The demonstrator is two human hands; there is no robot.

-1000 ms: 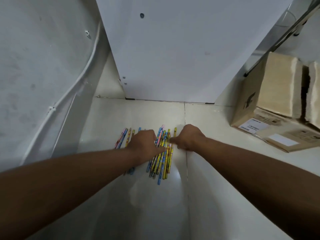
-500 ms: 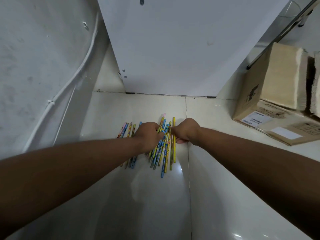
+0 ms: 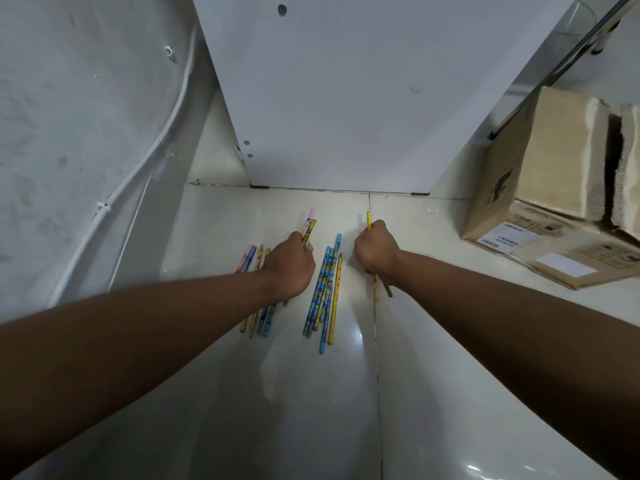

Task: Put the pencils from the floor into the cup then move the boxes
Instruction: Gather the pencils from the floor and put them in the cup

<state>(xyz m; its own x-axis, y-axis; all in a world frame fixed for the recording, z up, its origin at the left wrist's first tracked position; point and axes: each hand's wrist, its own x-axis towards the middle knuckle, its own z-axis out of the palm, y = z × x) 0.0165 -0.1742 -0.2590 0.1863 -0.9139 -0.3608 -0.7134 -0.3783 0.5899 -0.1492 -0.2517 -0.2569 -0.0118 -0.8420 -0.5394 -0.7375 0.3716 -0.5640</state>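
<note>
Several colourful pencils (image 3: pixel 325 292) lie in a loose row on the pale tiled floor. My left hand (image 3: pixel 291 265) is closed around a few pencils whose pink and yellow ends stick out above the fist; more pencils (image 3: pixel 263 315) lie under that wrist. My right hand (image 3: pixel 375 248) grips a yellow pencil (image 3: pixel 369 218), with tips poking out below the fist. A cardboard box (image 3: pixel 540 188) stands on the floor at the right, a flattened box (image 3: pixel 585 263) beside it. A clear glass cup (image 3: pixel 573 26) shows at the top right.
A white cabinet panel (image 3: pixel 346 98) rises straight ahead. A grey wall with a clipped white cable (image 3: pixel 104 206) closes off the left. A thin metal rod (image 3: pixel 554 67) slants down to the box. Glossy floor tiles (image 3: pixel 311 410) stretch toward me.
Both hands have drawn apart, each lifting a few pencils out of the bundle. A gap has opened in the middle, leaving a separate group of pencils between the hands.
</note>
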